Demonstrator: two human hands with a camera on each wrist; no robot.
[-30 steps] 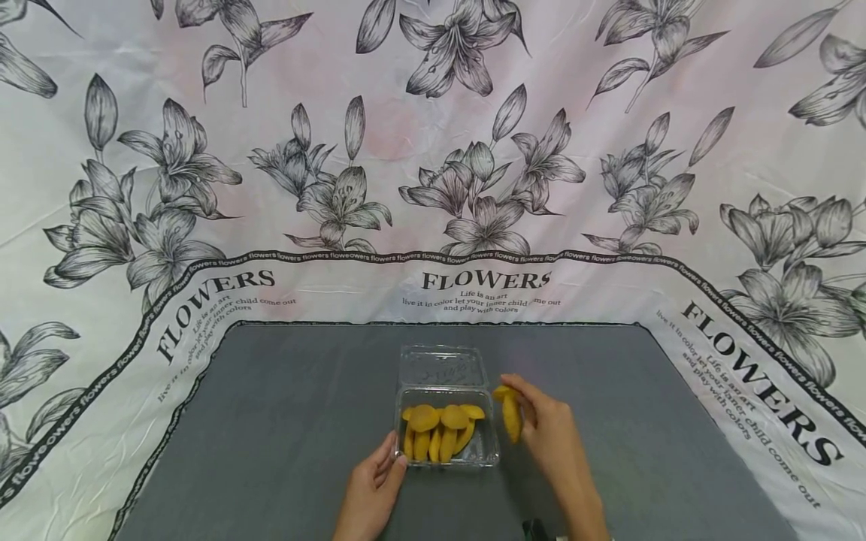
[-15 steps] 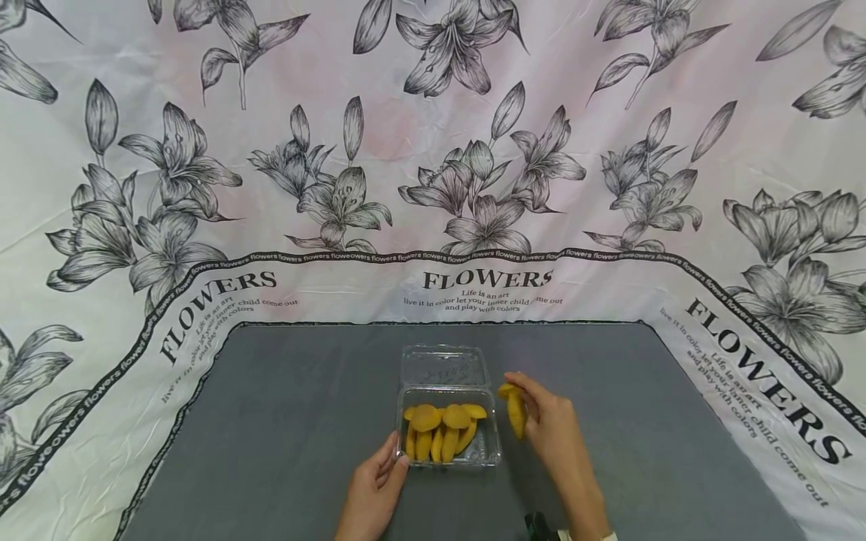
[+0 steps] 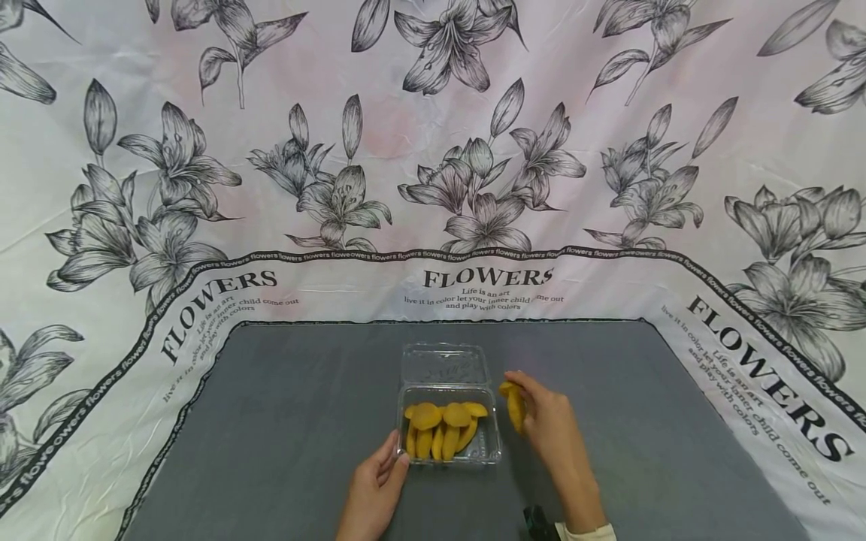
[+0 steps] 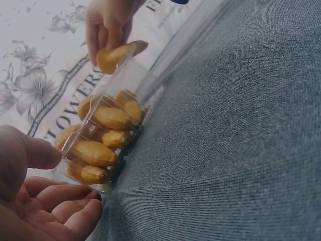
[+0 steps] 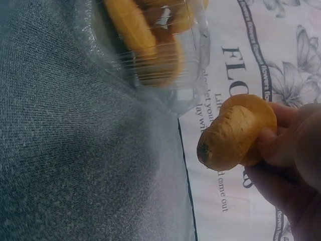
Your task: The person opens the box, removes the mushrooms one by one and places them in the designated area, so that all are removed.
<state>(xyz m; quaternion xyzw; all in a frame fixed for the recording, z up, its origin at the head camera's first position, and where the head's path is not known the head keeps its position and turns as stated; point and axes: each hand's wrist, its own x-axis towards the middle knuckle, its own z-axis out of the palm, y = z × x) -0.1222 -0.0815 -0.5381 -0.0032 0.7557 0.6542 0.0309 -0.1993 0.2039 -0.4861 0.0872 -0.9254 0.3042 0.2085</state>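
A: Head view first. What's w/ the right hand (image 3: 546,422)?

B: It's up just right of the clear plastic box (image 3: 448,422), fingers pinched on one yellow mushroom-shaped piece (image 3: 513,403). Piece hangs cap-up, stem down, off the grey mat (image 3: 284,421), beside the box's right wall, not touching it as far as I can tell.

A: Right wrist cam agree?

B: Yep. Thumb & fingertips (image 5: 281,145) clamp the piece (image 5: 235,131) from the side, cap end rounded, darker spot at the stem tip. Box (image 5: 155,45) sits apart from it, more yellow pieces inside.

A: Left hand (image 3: 373,488)?

B: Low, at the box's near-left corner. Thumb tip rests against the wall there; fingers loose, slightly curled, nothing in the palm. Left wrist cam shows the same: relaxed hand (image 4: 35,201), thumb near the box's (image 4: 108,135) lower edge, contact hard to confirm from that angle.

A: Box contents?

B: Several yellow pieces (image 3: 443,428) packed side by side, caps toward the far wall, stems toward the person. Lid (image 3: 443,364) hinged open, lying back flat on the mat behind the box.

A: Where's the box itself?

B: Mid-mat, close to the near edge, btwn the two hands. Right hand (image 4: 108,22) w/ its piece (image 4: 118,54) shows in the left wrist cam too, above the box's far end.

A: Surroundings?

B: White cloth (image 3: 433,165) printed w/ grey lilies & "FLOWERS" lettering, around & behind the mat. Light sleeve cuff (image 3: 585,532) at the right wrist.
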